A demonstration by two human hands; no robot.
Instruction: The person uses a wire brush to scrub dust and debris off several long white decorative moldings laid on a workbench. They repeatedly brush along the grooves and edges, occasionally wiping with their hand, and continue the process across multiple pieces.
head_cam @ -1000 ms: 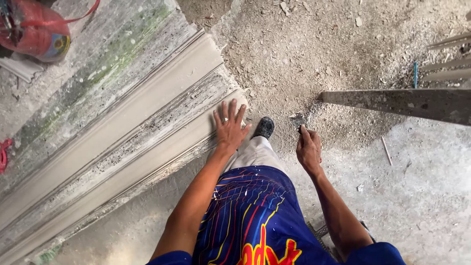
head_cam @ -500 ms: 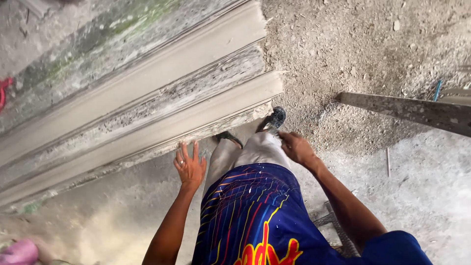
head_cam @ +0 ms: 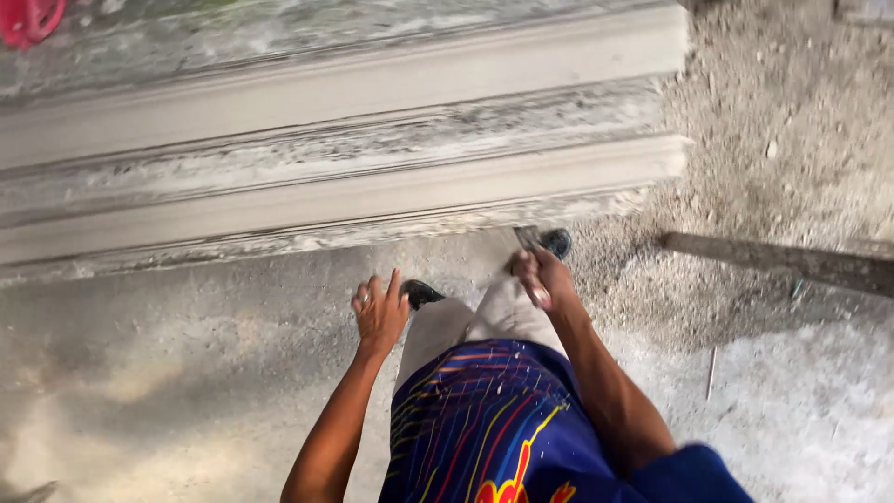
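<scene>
A long grey moulded slab with ridges and grooves lies across the upper part of the head view, coated in pale dust. My right hand is closed around a small metal scraper, whose blade sits near the slab's lower edge. My left hand hangs free just below the slab with its fingers spread, holding nothing. Both my dark shoes stand close to the slab's edge.
The ground is dusty concrete with loose sand and grit at the right. A long flat metal bar lies on the ground at the right. A red object shows at the top left corner.
My left hand came off the slab and dropped to my side. I stepped along the slab, which now lies nearly level in view; the right hand lifted the scraper toward its lower edge.
</scene>
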